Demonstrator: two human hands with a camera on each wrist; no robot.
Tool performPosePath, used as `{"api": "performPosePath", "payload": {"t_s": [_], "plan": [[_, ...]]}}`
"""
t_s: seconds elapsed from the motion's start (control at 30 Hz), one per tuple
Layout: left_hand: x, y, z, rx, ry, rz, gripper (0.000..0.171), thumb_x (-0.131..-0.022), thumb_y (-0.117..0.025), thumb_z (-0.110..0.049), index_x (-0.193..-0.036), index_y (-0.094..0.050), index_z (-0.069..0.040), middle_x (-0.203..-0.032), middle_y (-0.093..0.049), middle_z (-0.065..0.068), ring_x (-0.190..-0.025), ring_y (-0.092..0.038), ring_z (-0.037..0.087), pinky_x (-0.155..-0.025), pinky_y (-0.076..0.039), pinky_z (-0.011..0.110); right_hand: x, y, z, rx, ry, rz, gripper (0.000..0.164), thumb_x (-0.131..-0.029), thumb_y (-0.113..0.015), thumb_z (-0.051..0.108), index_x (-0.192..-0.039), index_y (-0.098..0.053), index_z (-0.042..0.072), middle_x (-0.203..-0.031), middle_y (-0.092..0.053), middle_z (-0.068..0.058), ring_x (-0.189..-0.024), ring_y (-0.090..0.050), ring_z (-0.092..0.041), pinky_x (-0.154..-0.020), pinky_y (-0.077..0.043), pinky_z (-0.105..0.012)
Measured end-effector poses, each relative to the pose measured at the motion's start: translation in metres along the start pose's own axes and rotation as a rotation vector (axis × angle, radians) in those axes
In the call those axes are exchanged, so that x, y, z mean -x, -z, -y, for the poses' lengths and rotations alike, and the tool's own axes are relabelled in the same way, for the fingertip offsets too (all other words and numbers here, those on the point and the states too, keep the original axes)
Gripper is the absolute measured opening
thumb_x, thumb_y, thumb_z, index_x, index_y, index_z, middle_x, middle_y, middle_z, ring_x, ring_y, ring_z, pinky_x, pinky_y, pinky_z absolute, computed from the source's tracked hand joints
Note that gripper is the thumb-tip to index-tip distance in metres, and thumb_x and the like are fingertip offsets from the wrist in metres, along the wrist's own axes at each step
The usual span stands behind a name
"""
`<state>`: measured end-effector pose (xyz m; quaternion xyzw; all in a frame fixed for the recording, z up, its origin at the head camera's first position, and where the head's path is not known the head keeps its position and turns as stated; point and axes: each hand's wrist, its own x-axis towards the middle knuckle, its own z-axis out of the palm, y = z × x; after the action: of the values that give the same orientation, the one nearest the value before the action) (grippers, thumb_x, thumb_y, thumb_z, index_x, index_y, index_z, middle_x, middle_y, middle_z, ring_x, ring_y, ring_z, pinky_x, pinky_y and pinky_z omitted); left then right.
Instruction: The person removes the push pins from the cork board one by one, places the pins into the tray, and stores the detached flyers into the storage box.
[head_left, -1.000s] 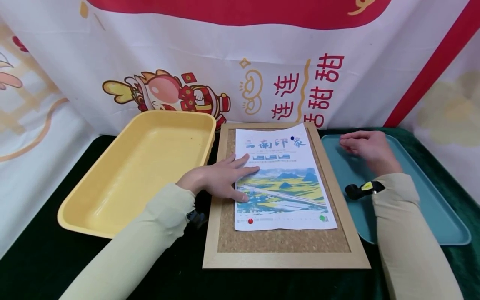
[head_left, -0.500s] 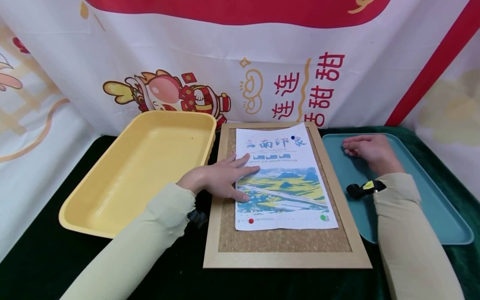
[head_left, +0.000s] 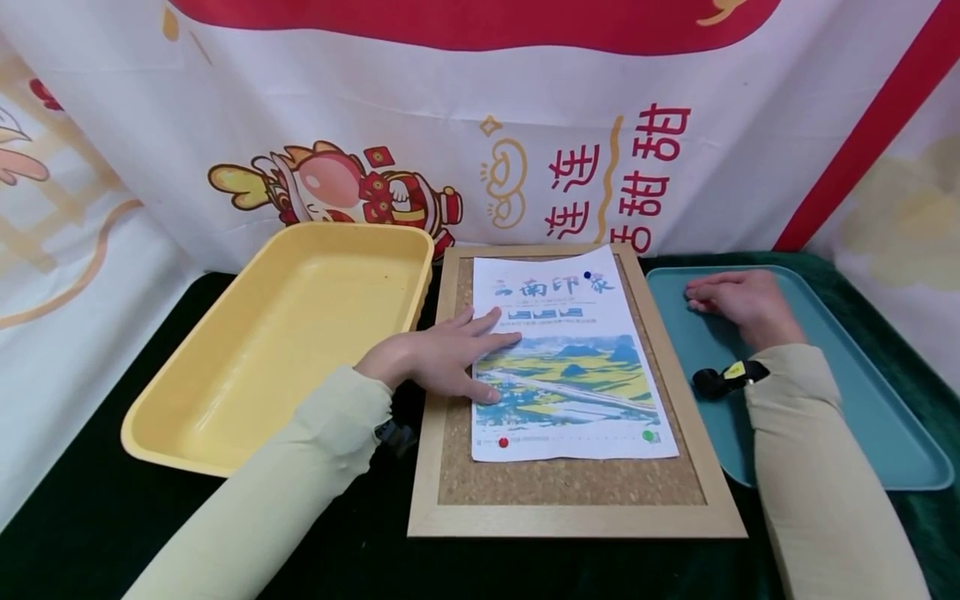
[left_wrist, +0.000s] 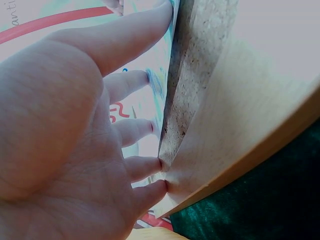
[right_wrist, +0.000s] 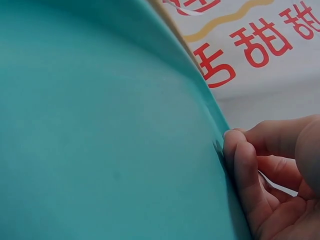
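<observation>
Centrally in the head view, a printed sheet (head_left: 570, 367) lies on a cork board (head_left: 577, 487) with a pale wooden frame (head_left: 577, 521). Its far right corner reaches onto the frame's far edge. Three round pins show on the paper: dark blue (head_left: 587, 275) near the far right corner, red (head_left: 503, 442) near the bottom left and green (head_left: 648, 436) near the bottom right. The person's left hand (head_left: 442, 358) lies across the sheet's left edge with fingers spread wide, gripping nothing. The right hand (head_left: 746, 308) is over the far part of a teal tray (head_left: 847, 417), its fingers curled and drawn together. A yellow tray (head_left: 292, 350) stands left of the board, and dark green cloth (head_left: 337, 542) covers the table. Behind hangs a white backdrop (head_left: 420, 92) with red lettering and a cartoon figure.

The left wrist view shows the palm and the splayed fingers (left_wrist: 132, 132), with the thumb extended over the paper; the two lowest fingertips come at the sheet's edge, beside the cork and frame.

In the right wrist view, thumb and fingers form a narrow pinch at the teal tray's rim. A small dark pointed mark (right_wrist: 218, 146) shows next to the fingertips; whether anything is held between them cannot be told.
</observation>
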<state>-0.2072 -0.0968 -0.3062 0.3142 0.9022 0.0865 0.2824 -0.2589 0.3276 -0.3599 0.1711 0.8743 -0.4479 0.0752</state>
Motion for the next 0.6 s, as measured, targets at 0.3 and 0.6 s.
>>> {"api": "performPosePath", "payload": {"t_s": [0.3, 0.6], "plan": [[0.0001, -0.0005, 0.0019, -0.003, -0.008, -0.001, 0.086, -0.102, -0.066, -0.053, -0.171, -0.019, -0.033, -0.181, 0.007, 0.003, -0.166, 0.014, 0.04, -0.134, -0.004, 0.062, -0.0023, 0.0018, 0.0018, -0.009, -0.013, 0.006, 0.051, -0.109, -0.061, 0.037, -0.15, -0.061, 0.008, -0.115, -0.077, 0.002, -0.097, -0.069, -0.014, -0.079, -0.056, -0.019], [-0.0001, -0.0001, 0.0009, -0.007, -0.011, 0.005, 0.085, -0.103, -0.065, -0.052, -0.172, -0.018, -0.033, -0.181, 0.01, 0.004, -0.166, 0.014, 0.04, -0.134, -0.004, 0.062, -0.006, 0.0064, 0.0047, -0.093, -0.087, 0.043, 0.054, -0.109, -0.061, 0.037, -0.153, -0.057, 0.007, -0.082, -0.073, 0.02, -0.084, -0.076, -0.007, -0.078, -0.059, -0.018]]}}
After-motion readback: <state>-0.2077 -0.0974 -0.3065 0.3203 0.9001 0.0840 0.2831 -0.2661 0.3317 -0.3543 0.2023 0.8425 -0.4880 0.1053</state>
